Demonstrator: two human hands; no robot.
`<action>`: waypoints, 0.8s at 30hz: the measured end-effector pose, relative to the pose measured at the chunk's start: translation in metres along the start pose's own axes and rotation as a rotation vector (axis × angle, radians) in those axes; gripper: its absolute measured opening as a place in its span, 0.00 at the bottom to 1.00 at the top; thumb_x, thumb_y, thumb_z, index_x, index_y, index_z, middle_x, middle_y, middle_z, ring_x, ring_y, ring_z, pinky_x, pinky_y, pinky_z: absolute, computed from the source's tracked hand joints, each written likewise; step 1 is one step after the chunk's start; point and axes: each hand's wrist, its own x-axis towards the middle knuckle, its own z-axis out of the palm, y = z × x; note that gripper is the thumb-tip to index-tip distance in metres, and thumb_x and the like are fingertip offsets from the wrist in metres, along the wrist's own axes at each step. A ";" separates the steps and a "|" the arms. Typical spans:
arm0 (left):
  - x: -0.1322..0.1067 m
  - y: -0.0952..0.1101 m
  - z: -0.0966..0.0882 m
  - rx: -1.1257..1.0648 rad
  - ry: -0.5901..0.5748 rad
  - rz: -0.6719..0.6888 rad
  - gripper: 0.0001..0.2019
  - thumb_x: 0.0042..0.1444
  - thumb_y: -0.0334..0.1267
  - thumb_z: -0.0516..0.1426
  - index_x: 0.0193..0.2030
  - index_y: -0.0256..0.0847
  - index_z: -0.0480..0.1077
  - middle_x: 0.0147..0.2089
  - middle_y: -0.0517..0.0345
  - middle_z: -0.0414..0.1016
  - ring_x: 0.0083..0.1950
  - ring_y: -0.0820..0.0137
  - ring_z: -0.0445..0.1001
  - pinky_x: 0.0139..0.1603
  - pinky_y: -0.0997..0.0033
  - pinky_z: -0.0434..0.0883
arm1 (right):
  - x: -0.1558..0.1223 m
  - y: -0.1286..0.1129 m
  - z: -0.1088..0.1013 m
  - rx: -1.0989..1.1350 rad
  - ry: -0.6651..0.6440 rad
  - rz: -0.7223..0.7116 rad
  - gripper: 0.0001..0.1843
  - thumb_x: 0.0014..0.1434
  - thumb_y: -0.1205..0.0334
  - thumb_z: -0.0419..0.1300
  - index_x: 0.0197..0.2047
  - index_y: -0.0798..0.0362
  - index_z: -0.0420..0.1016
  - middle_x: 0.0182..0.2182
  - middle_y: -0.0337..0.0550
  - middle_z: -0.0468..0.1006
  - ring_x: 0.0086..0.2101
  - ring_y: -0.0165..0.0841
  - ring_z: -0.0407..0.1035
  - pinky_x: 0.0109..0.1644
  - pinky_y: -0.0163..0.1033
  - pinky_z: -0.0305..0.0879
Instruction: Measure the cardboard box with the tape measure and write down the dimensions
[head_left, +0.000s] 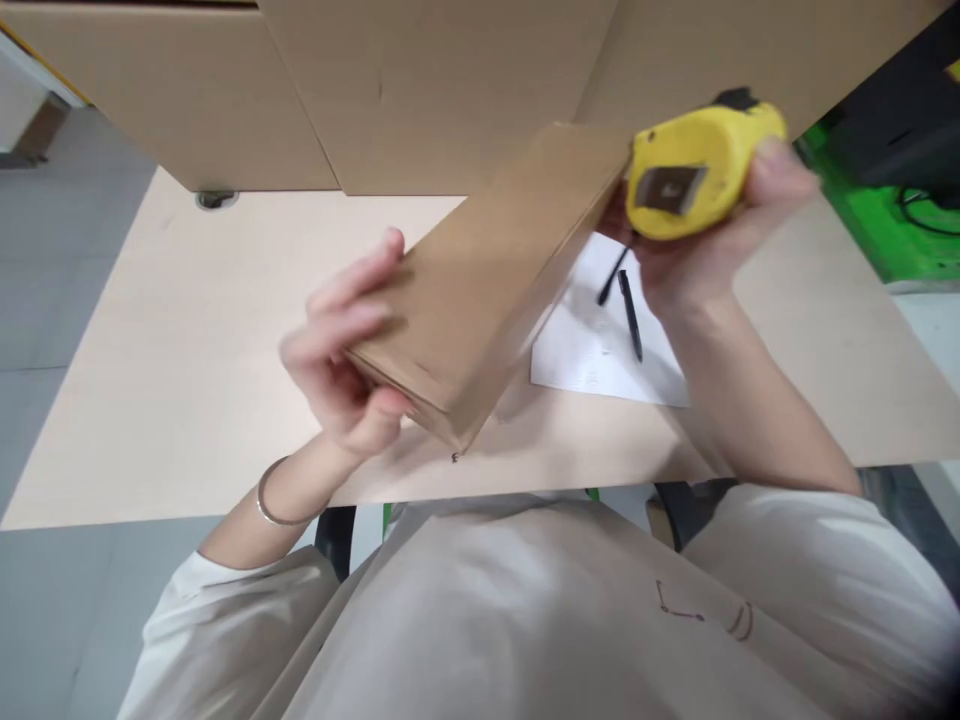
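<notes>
My left hand (341, 350) grips the near end of a long brown cardboard box (495, 270), held tilted above the table with fingers wrapped over its end. My right hand (720, 235) is closed around a yellow tape measure (694, 170), held against the box's far end. The tape measure's metal clip faces the camera. Both hands are slightly blurred by motion.
A light wooden table (187, 330) lies below. On it rests a white sheet of paper (592, 350) with a black pen (630, 315). Large cardboard boxes (420, 90) stand along the table's far edge. A green surface (870, 210) lies at the right.
</notes>
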 end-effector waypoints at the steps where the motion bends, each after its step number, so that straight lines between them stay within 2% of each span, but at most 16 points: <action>1: -0.001 0.000 0.005 0.007 -0.010 0.002 0.32 0.74 0.73 0.69 0.78 0.72 0.78 0.72 0.51 0.85 0.95 0.34 0.65 0.94 0.13 0.64 | 0.006 0.006 0.010 -0.015 -0.053 0.029 0.52 0.59 0.12 0.40 0.65 0.40 0.75 0.67 0.57 0.87 0.68 0.61 0.76 0.59 0.62 0.85; 4: -0.001 -0.008 0.019 0.048 -0.007 -0.003 0.31 0.70 0.70 0.73 0.76 0.75 0.79 0.71 0.52 0.86 0.96 0.33 0.64 0.94 0.08 0.63 | 0.017 0.022 0.038 -0.008 -0.155 0.036 0.61 0.59 0.07 0.33 0.69 0.41 0.77 0.68 0.57 0.87 0.67 0.62 0.77 0.57 0.62 0.85; 6: -0.006 -0.020 0.024 0.094 0.049 0.011 0.30 0.67 0.70 0.76 0.72 0.75 0.81 0.68 0.52 0.86 0.97 0.31 0.62 0.96 0.05 0.58 | 0.021 0.031 0.053 -0.037 -0.202 0.011 0.64 0.62 0.05 0.30 0.68 0.43 0.78 0.66 0.61 0.86 0.66 0.63 0.79 0.53 0.61 0.85; 8: -0.016 -0.035 0.029 0.136 0.101 0.044 0.30 0.61 0.72 0.78 0.66 0.73 0.83 0.64 0.53 0.85 0.97 0.29 0.62 0.98 0.03 0.52 | 0.024 0.039 0.062 -0.114 -0.269 0.001 0.63 0.66 0.04 0.32 0.69 0.43 0.78 0.64 0.61 0.86 0.65 0.65 0.81 0.51 0.61 0.84; 10: -0.028 -0.053 0.036 0.150 0.101 0.086 0.32 0.56 0.76 0.79 0.61 0.69 0.83 0.60 0.53 0.84 0.95 0.28 0.65 0.98 0.03 0.49 | 0.026 0.045 0.065 -0.149 -0.302 -0.005 0.57 0.69 0.04 0.41 0.71 0.41 0.79 0.61 0.59 0.86 0.65 0.65 0.82 0.52 0.60 0.84; 12: -0.037 -0.070 0.050 0.130 0.060 0.123 0.32 0.55 0.80 0.77 0.55 0.65 0.83 0.55 0.54 0.82 0.90 0.31 0.72 0.98 0.04 0.52 | 0.026 0.049 0.065 -0.134 -0.306 -0.001 0.54 0.71 0.07 0.46 0.72 0.41 0.80 0.57 0.57 0.87 0.64 0.65 0.82 0.55 0.61 0.83; 15: -0.041 -0.094 0.079 0.068 0.021 0.216 0.33 0.56 0.87 0.71 0.45 0.63 0.81 0.48 0.54 0.79 0.81 0.36 0.81 0.96 0.06 0.61 | 0.024 0.050 0.065 -0.136 -0.333 -0.016 0.55 0.73 0.08 0.41 0.75 0.41 0.78 0.54 0.54 0.85 0.65 0.64 0.82 0.59 0.61 0.81; 18: -0.034 -0.110 0.101 0.033 -0.029 0.294 0.38 0.47 0.93 0.71 0.37 0.60 0.77 0.45 0.51 0.79 0.78 0.33 0.82 0.94 0.03 0.61 | 0.022 0.047 0.059 -0.181 -0.322 0.012 0.60 0.72 0.07 0.35 0.78 0.42 0.76 0.56 0.53 0.85 0.68 0.63 0.80 0.63 0.62 0.79; 21: -0.027 -0.107 0.101 0.052 -0.077 0.306 0.43 0.39 0.97 0.70 0.38 0.60 0.77 0.47 0.49 0.81 0.80 0.30 0.79 0.97 0.05 0.55 | 0.027 0.038 0.040 -0.201 -0.295 0.009 0.62 0.67 0.03 0.40 0.78 0.41 0.74 0.67 0.52 0.85 0.70 0.56 0.75 0.69 0.60 0.79; 23: -0.022 -0.091 0.088 0.063 0.025 0.351 0.47 0.38 1.02 0.63 0.43 0.63 0.81 0.52 0.47 0.82 0.83 0.28 0.76 0.99 0.06 0.50 | 0.035 0.028 0.024 -0.169 -0.252 -0.038 0.54 0.69 0.07 0.46 0.74 0.40 0.73 0.73 0.52 0.82 0.66 0.51 0.74 0.70 0.56 0.80; 24: -0.018 -0.079 0.078 0.069 0.141 0.369 0.49 0.42 1.03 0.57 0.47 0.65 0.82 0.56 0.47 0.83 0.85 0.28 0.74 0.99 0.08 0.50 | 0.040 0.021 0.018 -0.141 -0.242 -0.056 0.46 0.72 0.11 0.50 0.70 0.40 0.72 0.73 0.52 0.81 0.64 0.49 0.75 0.68 0.54 0.81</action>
